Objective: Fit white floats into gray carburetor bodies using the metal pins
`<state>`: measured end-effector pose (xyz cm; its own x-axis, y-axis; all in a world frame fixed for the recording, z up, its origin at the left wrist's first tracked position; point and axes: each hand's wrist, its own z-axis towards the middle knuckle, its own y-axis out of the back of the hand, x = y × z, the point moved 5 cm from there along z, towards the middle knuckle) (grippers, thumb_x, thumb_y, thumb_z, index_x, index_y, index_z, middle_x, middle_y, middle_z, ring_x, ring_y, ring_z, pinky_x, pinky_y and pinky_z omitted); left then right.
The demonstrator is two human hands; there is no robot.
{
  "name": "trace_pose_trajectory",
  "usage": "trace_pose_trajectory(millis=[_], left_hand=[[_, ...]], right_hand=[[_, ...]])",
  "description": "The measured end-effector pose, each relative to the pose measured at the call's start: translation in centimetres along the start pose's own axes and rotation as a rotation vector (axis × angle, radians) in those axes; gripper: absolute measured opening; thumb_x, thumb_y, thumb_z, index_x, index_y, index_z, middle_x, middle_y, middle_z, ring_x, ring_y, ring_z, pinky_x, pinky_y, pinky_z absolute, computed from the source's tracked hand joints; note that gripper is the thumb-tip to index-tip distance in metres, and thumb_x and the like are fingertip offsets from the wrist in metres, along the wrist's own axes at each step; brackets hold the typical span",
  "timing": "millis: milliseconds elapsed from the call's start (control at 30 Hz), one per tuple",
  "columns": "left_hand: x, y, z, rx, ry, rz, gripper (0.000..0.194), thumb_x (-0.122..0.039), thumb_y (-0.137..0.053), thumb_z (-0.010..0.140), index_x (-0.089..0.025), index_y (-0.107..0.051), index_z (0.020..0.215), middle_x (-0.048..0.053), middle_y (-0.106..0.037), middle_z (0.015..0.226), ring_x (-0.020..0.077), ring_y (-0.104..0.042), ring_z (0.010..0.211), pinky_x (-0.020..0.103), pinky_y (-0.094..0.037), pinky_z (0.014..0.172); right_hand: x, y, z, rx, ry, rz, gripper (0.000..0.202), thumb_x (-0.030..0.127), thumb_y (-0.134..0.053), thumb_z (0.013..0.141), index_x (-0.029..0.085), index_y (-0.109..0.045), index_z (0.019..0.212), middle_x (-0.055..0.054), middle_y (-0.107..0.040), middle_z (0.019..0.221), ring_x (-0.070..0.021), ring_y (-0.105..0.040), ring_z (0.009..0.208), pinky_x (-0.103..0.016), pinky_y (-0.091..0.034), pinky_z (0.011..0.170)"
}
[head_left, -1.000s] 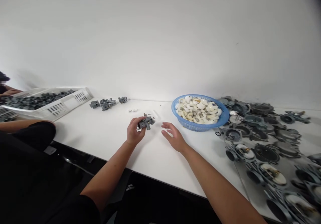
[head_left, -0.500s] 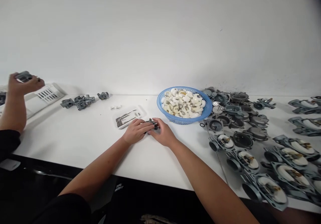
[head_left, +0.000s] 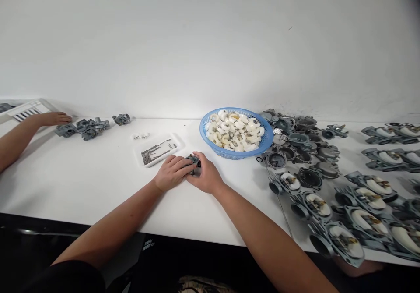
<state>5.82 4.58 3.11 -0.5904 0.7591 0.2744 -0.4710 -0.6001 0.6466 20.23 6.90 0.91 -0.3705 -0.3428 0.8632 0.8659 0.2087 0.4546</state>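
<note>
A small grey metal carburetor body [head_left: 192,163] is held between my two hands above the white table, mostly covered by fingers. My left hand [head_left: 172,172] lies over its left side, fingers across the top. My right hand [head_left: 206,173] wraps its right side. Just left of them sits a white tray [head_left: 175,138] with thin metal pins and tools [head_left: 156,151]. A blue basket [head_left: 236,153] filled with white plastic floats [head_left: 234,128] stands behind and to the right of my hands.
Grey carburetor bodies with white floats [head_left: 344,240] and round metal covers [head_left: 308,178] crowd the right side. More bodies [head_left: 90,128] lie back left. Another person's hand [head_left: 54,118] rests near a slotted white basket [head_left: 31,109]. Small white pieces [head_left: 140,135] lie behind the tray.
The other person's hand has come down to the table and no longer shows the metal part it held. The view has shifted slightly; both my hands keep their hold.
</note>
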Motion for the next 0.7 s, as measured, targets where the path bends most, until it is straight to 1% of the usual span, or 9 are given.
trace_pose_trajectory(millis=[67, 233, 367, 467, 533, 600, 633, 667, 700], left_hand=[[0.1, -0.2, -0.2, 0.018, 0.034, -0.014, 0.029, -0.012, -0.056, 0.088, -0.025, -0.061, 0.114, 0.005, -0.073, 0.102, 0.0191, -0.064, 0.089, 0.034, -0.043, 0.075], [0.3, -0.7, -0.6, 0.074, 0.079, -0.071, 0.040, -0.009, -0.054, 0.085, -0.024, -0.054, 0.123, 0.010, -0.069, 0.116, 0.0230, -0.065, 0.102, 0.037, -0.048, 0.083], [0.7, -0.7, -0.9, 0.057, 0.178, -0.146, 0.058, -0.012, -0.057, 0.084, -0.022, -0.039, 0.138, 0.018, -0.059, 0.133, 0.0287, -0.060, 0.119, 0.046, -0.051, 0.094], [1.4, -1.1, -1.5, 0.094, 0.294, -0.244, 0.073, -0.017, -0.062, 0.082, -0.021, -0.028, 0.146, 0.021, -0.051, 0.142, 0.0325, -0.053, 0.130, 0.051, -0.049, 0.101], [2.0, -1.5, -1.9, 0.126, 0.380, -0.355, 0.084, -0.020, -0.066, 0.080, -0.020, -0.019, 0.150, 0.023, -0.042, 0.149, 0.0330, -0.054, 0.128, 0.052, -0.049, 0.102], [2.4, -1.8, -2.1, 0.153, 0.448, -0.468, 0.094, -0.022, -0.067, 0.078, -0.020, -0.010, 0.153, 0.025, -0.033, 0.154, 0.0321, -0.058, 0.122, 0.052, -0.051, 0.099], [2.6, -1.9, -2.2, 0.178, 0.477, -0.520, 0.098, -0.022, -0.067, 0.077, -0.020, -0.006, 0.154, 0.025, -0.032, 0.154, 0.0314, -0.060, 0.119, 0.052, -0.052, 0.097], [2.6, -2.1, -2.2, 0.213, 0.508, -0.565, 0.100, -0.023, -0.067, 0.077, -0.020, -0.004, 0.155, 0.025, -0.036, 0.152, 0.0310, -0.060, 0.117, 0.052, -0.053, 0.097], [2.7, -2.2, -2.3, 0.253, 0.543, -0.602, 0.101, -0.024, -0.067, 0.077, -0.020, -0.003, 0.156, 0.023, -0.043, 0.147, 0.0314, -0.060, 0.117, 0.052, -0.052, 0.097]], right_hand=[[-0.1, 0.2, 0.0, 0.005, -0.010, 0.030, 0.079, 0.037, -0.075, 0.070, 0.024, -0.040, 0.140, -0.009, -0.061, 0.135, -0.0283, -0.061, 0.120, -0.045, -0.051, 0.101], [0.0, 0.7, 0.1, 0.118, 0.079, 0.020, 0.084, 0.031, -0.075, 0.071, 0.024, -0.037, 0.145, -0.010, -0.051, 0.146, -0.0276, -0.053, 0.132, -0.045, -0.045, 0.109], [-0.5, 1.0, 0.2, 0.159, 0.074, 0.036, 0.085, 0.031, -0.076, 0.072, 0.025, -0.036, 0.146, -0.010, -0.049, 0.148, -0.0279, -0.052, 0.132, -0.045, -0.045, 0.109], [-0.8, 1.1, 0.3, 0.153, 0.078, 0.033, 0.083, 0.033, -0.076, 0.074, 0.026, -0.036, 0.147, -0.010, -0.048, 0.149, -0.0277, -0.052, 0.133, -0.046, -0.045, 0.110], [-1.0, 1.0, 0.4, 0.145, 0.089, -0.001, 0.083, 0.033, -0.075, 0.075, 0.026, -0.036, 0.148, -0.010, -0.046, 0.151, -0.0287, -0.048, 0.136, -0.047, -0.043, 0.112], [-1.1, 0.8, 0.4, 0.139, 0.090, -0.054, 0.082, 0.032, -0.072, 0.079, 0.025, -0.033, 0.150, -0.011, -0.043, 0.154, -0.0303, -0.042, 0.141, -0.051, -0.037, 0.116], [-1.2, 0.7, 0.4, 0.135, 0.085, -0.080, 0.082, 0.032, -0.070, 0.080, 0.025, -0.032, 0.152, -0.011, -0.041, 0.155, -0.0307, -0.039, 0.144, -0.052, -0.034, 0.118], [-1.3, 0.6, 0.4, 0.128, 0.079, -0.100, 0.081, 0.033, -0.068, 0.082, 0.025, -0.030, 0.153, -0.011, -0.040, 0.156, -0.0308, -0.037, 0.145, -0.052, -0.032, 0.119], [-1.4, 0.5, 0.4, 0.121, 0.072, -0.114, 0.082, 0.032, -0.067, 0.083, 0.025, -0.028, 0.154, -0.011, -0.039, 0.157, -0.0307, -0.036, 0.146, -0.053, -0.031, 0.120]])
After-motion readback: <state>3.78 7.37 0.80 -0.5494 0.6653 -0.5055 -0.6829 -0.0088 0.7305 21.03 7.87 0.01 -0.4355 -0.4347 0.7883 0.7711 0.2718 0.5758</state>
